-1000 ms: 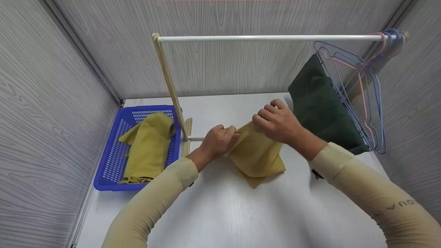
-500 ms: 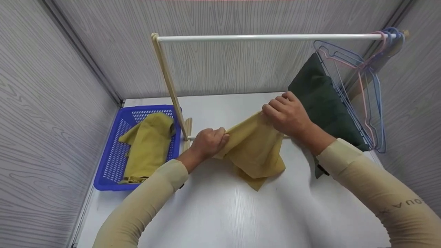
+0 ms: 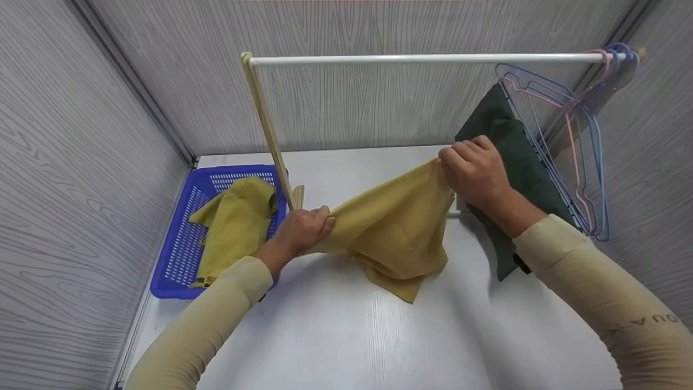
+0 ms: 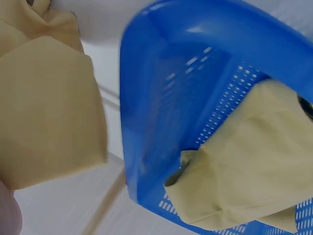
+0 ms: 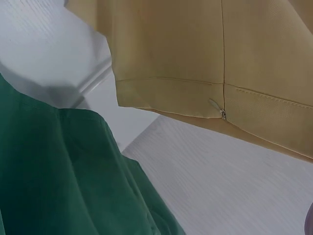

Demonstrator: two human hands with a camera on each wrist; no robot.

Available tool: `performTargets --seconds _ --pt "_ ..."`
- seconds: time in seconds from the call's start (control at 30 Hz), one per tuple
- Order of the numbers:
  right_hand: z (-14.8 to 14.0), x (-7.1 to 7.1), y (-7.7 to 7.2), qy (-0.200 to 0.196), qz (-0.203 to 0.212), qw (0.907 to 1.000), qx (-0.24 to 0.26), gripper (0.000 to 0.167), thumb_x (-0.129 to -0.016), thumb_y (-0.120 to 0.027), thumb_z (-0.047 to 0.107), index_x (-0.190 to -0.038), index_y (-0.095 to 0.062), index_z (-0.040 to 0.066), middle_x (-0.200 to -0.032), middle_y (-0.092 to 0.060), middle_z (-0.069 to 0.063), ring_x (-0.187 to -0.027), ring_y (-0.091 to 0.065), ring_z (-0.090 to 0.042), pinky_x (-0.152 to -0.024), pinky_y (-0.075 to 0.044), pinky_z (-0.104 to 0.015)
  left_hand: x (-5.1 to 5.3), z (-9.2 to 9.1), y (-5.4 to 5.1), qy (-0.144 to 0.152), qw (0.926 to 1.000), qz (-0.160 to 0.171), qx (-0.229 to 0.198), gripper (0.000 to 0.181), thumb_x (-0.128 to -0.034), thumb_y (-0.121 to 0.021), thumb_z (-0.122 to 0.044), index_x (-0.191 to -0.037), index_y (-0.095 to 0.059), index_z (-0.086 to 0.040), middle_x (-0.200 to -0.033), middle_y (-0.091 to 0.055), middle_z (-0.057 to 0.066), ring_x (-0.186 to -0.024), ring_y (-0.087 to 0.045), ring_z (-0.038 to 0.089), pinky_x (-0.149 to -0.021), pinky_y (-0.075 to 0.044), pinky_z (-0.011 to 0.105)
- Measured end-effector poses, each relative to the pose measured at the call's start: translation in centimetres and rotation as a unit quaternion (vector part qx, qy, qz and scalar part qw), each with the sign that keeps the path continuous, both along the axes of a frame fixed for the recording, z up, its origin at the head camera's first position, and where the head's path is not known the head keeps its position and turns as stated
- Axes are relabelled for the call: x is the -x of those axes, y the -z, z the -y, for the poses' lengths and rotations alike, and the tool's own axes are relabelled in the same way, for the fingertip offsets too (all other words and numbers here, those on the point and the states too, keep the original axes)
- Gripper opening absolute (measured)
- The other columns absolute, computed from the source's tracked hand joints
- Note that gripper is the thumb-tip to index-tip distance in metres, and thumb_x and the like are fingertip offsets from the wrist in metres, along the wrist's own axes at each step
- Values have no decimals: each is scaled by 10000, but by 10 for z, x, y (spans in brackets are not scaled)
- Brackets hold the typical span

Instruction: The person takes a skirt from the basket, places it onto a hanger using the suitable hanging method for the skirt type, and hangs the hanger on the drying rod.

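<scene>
A mustard-yellow skirt [image 3: 395, 227] is stretched between my two hands above the table, its lower part hanging in folds. My left hand [image 3: 304, 230] grips one end of its top edge, close to the basket. The opposite end is held by my right hand [image 3: 479, 170], in front of the dark green garment. A small zip pull and a stitched band show on the skirt [image 5: 195, 58] in the right wrist view. Only a sliver of each hand appears in the wrist views.
At left stands a blue plastic basket [image 3: 169, 257] with folded yellow cloth [image 3: 233, 230] inside. A white rail [image 3: 406, 58] on a wooden post [image 3: 268, 132] spans the back. Pink and blue hangers [image 3: 576, 141] and a dark green garment [image 3: 503, 124] hang at right.
My hands have spread apart: the left moved left and down towards the basket, the right moved right and up. The skirt's top edge is pulled wider between them.
</scene>
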State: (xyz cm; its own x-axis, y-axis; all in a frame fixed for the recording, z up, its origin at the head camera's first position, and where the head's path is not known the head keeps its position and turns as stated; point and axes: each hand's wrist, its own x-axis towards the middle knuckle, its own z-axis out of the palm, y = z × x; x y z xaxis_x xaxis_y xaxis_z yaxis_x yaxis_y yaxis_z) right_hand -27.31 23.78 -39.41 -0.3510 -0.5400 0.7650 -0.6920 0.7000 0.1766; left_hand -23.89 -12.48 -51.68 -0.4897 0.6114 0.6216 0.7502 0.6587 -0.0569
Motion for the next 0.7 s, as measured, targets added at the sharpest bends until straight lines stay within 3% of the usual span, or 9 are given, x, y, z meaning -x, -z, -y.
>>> performTargets --seconds 0.17,0.43,0.7 --pt "-6 1 -1 109 28 9999 19 98 -946 -630 86 -882 -643 13 -739 -642 -171 -645 -623 -334 -639 -466 -448 2 11 0 -36 9998 -179 37 267 -1004 -468 -190 -775 -475 -53 -541 -414 -8 -448 -337 116 -403 -265 273" --pt "-12 3 0 105 40 9999 72 138 -972 -609 124 -898 -646 14 -756 -647 -170 -648 -609 -331 -635 -446 -451 1 15 -7 -112 9996 234 51 189 -947 -509 -143 -778 -477 -64 -551 -413 -2 -473 -306 95 -430 -242 246" --pt "-25 6 0 246 64 9991 338 186 -986 -601 163 -891 -634 7 -753 -643 -179 -649 -598 -343 -632 -435 -463 3 25 -9 9 9998 -104 -142 164 -881 -556 -78 -739 -478 -54 -525 -422 10 -451 -303 88 -391 -272 263"
